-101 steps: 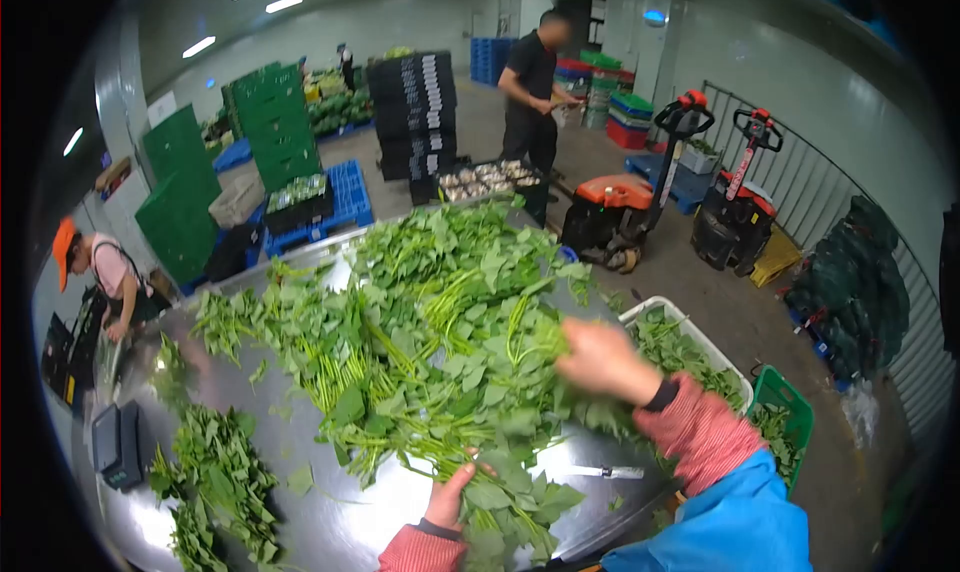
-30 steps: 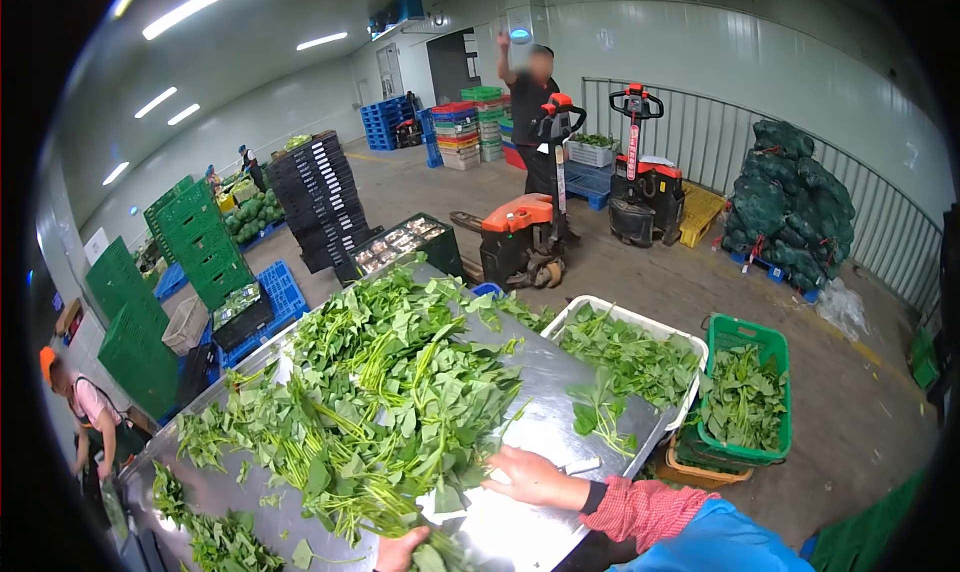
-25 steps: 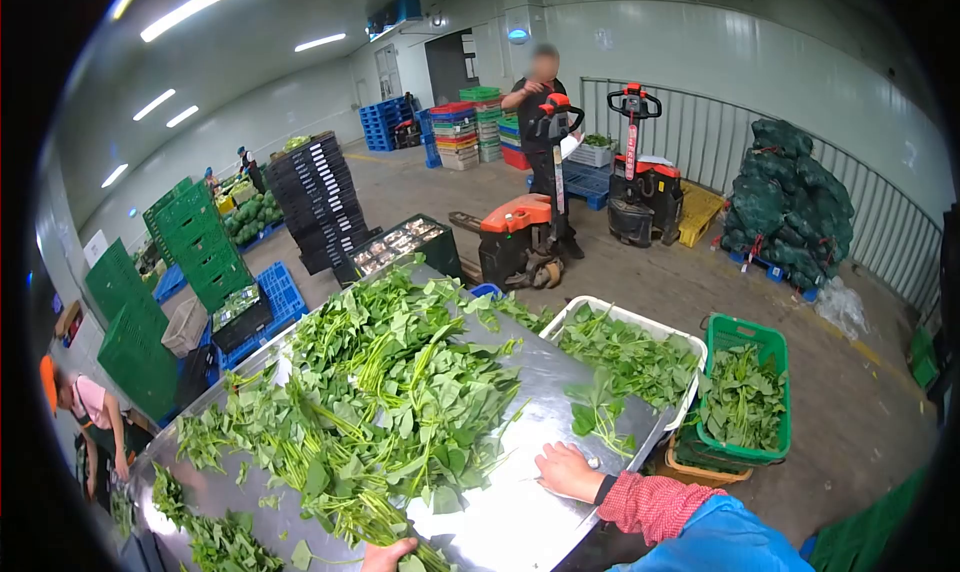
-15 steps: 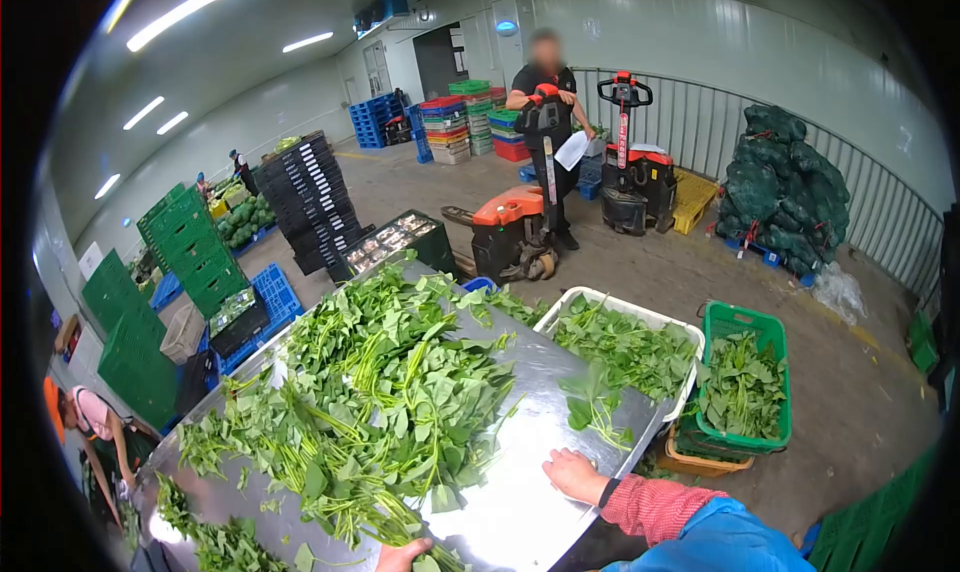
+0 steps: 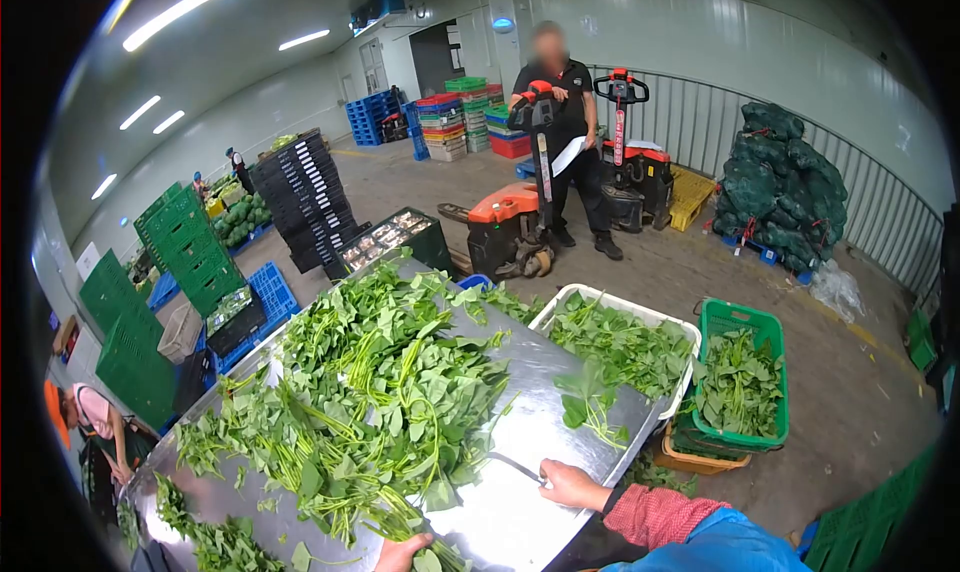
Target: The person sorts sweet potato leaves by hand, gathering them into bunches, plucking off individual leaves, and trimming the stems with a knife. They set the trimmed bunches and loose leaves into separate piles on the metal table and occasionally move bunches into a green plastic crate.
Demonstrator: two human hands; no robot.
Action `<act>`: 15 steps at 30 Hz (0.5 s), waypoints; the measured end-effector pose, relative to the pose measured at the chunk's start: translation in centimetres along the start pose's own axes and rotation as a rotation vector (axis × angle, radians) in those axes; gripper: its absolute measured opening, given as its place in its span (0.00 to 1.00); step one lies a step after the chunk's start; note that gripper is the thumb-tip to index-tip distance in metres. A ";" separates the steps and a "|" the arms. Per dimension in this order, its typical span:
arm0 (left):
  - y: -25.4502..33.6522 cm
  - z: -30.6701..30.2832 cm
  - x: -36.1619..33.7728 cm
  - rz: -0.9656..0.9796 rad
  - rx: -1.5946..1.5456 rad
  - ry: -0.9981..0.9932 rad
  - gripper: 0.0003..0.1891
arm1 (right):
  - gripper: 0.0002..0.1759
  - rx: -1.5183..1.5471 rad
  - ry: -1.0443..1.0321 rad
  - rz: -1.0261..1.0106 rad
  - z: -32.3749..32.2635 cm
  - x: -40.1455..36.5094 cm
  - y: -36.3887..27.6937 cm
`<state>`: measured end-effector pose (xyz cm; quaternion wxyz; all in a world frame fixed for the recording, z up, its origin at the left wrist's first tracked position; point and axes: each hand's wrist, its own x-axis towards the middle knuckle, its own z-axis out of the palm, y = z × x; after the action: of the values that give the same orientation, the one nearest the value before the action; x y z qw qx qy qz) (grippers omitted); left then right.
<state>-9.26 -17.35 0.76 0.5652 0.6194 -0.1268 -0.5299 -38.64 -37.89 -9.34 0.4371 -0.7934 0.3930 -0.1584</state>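
Observation:
My left hand (image 5: 403,553), at the bottom edge, is closed round the stem ends of a bunch of leafy greens (image 5: 395,517). These stems run up into a large heap of the same greens (image 5: 370,392) on the metal table (image 5: 510,507). My right hand (image 5: 573,485) is closed on what looks like a knife (image 5: 515,467), its thin dark blade pointing left toward the heap just over the tabletop. A few loose sprigs (image 5: 595,412) lie at the table's right side.
Right of the table stand a white crate (image 5: 690,347) and a green crate (image 5: 783,372), both holding greens. More greens (image 5: 225,547) lie at the table's near left. A co-worker (image 5: 565,122) stands beside an orange pallet jack (image 5: 500,222); another person (image 5: 95,422) bends at far left.
My right hand has lifted slightly off the tabletop and turned, and the thin blade now shows. My left hand stays on the stems. The standing co-worker has shifted to the right.

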 end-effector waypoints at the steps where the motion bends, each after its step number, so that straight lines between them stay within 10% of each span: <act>1: -0.1 0.0 0.0 -0.003 0.002 -0.002 0.21 | 0.19 0.091 -0.041 0.063 0.2 0.1 -0.3; 15: -1.0 -0.6 0.8 -0.045 0.036 -0.004 0.22 | 0.20 -0.067 -0.056 -0.044 -0.1 -0.9 -5.9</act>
<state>-8.87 -17.30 -0.60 0.5415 0.6310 -0.1235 -0.5416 -36.43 -35.46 -4.42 0.4176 -0.8200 0.3683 -0.1325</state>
